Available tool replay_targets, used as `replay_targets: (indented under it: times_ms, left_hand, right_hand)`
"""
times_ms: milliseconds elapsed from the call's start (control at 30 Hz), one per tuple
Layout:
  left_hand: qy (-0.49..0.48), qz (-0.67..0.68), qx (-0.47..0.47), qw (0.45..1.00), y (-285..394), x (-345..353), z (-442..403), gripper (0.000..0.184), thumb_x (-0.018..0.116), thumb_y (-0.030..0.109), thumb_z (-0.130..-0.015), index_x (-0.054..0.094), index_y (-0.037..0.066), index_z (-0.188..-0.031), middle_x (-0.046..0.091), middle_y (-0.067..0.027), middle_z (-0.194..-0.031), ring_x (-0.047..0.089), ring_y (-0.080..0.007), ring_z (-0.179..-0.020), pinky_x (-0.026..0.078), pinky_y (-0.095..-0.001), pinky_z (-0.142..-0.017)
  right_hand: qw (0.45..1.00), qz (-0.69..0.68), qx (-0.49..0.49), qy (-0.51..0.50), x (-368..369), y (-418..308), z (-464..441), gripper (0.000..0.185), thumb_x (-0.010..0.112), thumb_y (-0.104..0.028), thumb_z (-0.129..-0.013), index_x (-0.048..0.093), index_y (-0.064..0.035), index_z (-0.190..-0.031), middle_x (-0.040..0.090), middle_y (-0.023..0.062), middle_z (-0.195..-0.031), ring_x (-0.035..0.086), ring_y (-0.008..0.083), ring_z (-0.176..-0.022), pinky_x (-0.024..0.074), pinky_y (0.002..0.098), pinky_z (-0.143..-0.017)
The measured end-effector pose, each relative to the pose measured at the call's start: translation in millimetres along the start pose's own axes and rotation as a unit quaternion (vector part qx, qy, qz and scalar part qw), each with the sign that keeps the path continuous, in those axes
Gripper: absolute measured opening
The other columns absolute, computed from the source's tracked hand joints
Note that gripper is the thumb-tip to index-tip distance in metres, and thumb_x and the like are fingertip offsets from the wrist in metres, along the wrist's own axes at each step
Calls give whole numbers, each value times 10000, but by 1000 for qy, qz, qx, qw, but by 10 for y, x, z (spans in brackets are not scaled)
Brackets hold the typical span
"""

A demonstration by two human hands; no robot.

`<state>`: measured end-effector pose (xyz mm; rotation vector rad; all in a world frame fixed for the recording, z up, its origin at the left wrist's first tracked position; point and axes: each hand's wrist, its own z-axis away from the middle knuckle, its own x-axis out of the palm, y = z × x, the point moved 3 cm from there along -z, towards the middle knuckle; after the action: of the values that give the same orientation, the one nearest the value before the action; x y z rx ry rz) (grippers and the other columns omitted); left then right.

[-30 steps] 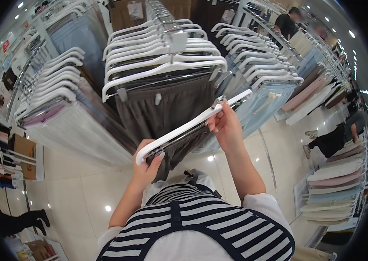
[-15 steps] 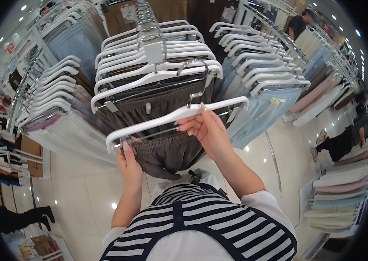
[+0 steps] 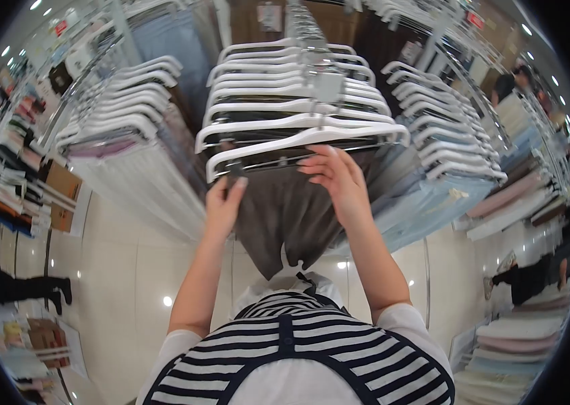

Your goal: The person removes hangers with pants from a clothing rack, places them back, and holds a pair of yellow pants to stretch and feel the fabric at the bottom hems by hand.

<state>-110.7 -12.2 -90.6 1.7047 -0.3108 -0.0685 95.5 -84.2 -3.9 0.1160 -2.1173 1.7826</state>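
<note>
A white hanger (image 3: 298, 139) is in line with the front of the middle row of hangers. Dark grey-brown trousers (image 3: 285, 209) hang from it by clips. My left hand (image 3: 225, 202) pinches the left clip at the waistband's corner, thumb in front. My right hand (image 3: 339, 182) is beside the waistband, right of centre, its fingers apart and loosely curved, the fingertips just under the hanger's bar. Behind this hanger, more white hangers (image 3: 285, 88) with dark trousers run back along a metal rail (image 3: 305, 30).
Hangers with white trousers (image 3: 143, 185) stand left, and light blue trousers (image 3: 433, 199) stand right. Folded clothes (image 3: 514, 337) lie at the lower right. People's legs show at the far left (image 3: 22, 283) and far right (image 3: 528, 283). Tiled floor (image 3: 130, 270) lies below.
The hanger with the dark trousers has moved up and away from my body, against the middle row, and has levelled out. My right hand has come off the hanger's middle. The view has shifted.
</note>
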Motion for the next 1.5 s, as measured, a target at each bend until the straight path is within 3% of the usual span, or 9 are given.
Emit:
replay_targets:
  times_ms: [267,533,567,767,867,1067,1300,1400,1500]
  left_hand:
    - [-69,-19,-61,996,-509,-124,179,302,695,170,-741,583,-15,-952,622,-45,-838,562,-101,-761,461,-253,-695]
    - [-76,-110,-94,987,-1094,-441,284,314,632,215,-797,576,-42,-968,624,-86,-847,577,-129,-781,456,-271,-709]
    - [-84,-111,-126,982,-1082,-458,304,314,625,220,-804,569,-33,-982,623,-69,-867,568,-112,-786,458,-271,-703]
    - [-141,-280,-112,943,-926,-809,266,373,664,269,-752,592,3,-1003,624,-95,-872,582,-152,-788,451,-267,-693]
    - [-7,-233,102,967,-259,-1378,-58,306,666,229,-736,607,74,-993,596,-48,-1049,538,-142,-966,423,-275,-731]
    - [351,-478,361,719,1407,-2337,-537,377,643,196,-765,545,67,-1105,541,-108,-1094,457,-255,-1042,325,-356,-896]
    - [306,-621,246,678,1485,-2807,-1396,715,517,583,-748,441,74,-1245,434,-153,-1269,309,-304,-1239,181,-429,-1024]
    - [275,-663,162,678,1539,-2902,-1728,698,508,589,-747,463,95,-1237,482,-143,-1229,415,-288,-1168,190,-428,-1022]
    - [226,-558,106,791,1444,-3153,-1944,539,503,512,-773,598,66,-1061,595,-183,-1031,552,-353,-961,382,-408,-868]
  right_hand:
    - [938,198,-172,225,-528,491,306,343,521,-89,-850,436,-53,-1180,454,76,-1201,393,148,-1126,332,272,-912]
    - [946,227,-26,228,-791,840,371,752,672,-189,-762,200,-61,-1332,219,169,-1349,195,247,-1272,172,362,-1022]
    - [936,259,-30,236,-801,920,379,649,666,-186,-771,290,-43,-1281,373,156,-1254,358,211,-1164,272,312,-959]
    - [951,214,-4,225,-898,1106,525,194,624,-153,-806,559,-14,-925,593,37,-840,498,77,-794,377,204,-717]
    - [939,230,-19,256,-991,1108,686,159,613,-169,-816,586,-15,-843,594,24,-818,503,88,-817,370,209,-747]
    - [919,240,44,309,-1112,1223,1130,207,557,-214,-837,587,-11,-866,601,52,-867,515,125,-865,348,249,-837]
    - [931,216,87,283,-924,1353,1361,201,536,-231,-842,572,-39,-887,609,33,-903,527,118,-917,368,272,-822]
    - [931,209,88,287,-838,1380,1386,194,531,-222,-841,572,-38,-887,611,40,-876,543,120,-887,379,260,-799]
    - [931,227,98,269,-876,1592,1449,196,531,-214,-845,576,-33,-906,616,51,-848,561,124,-842,395,244,-750]
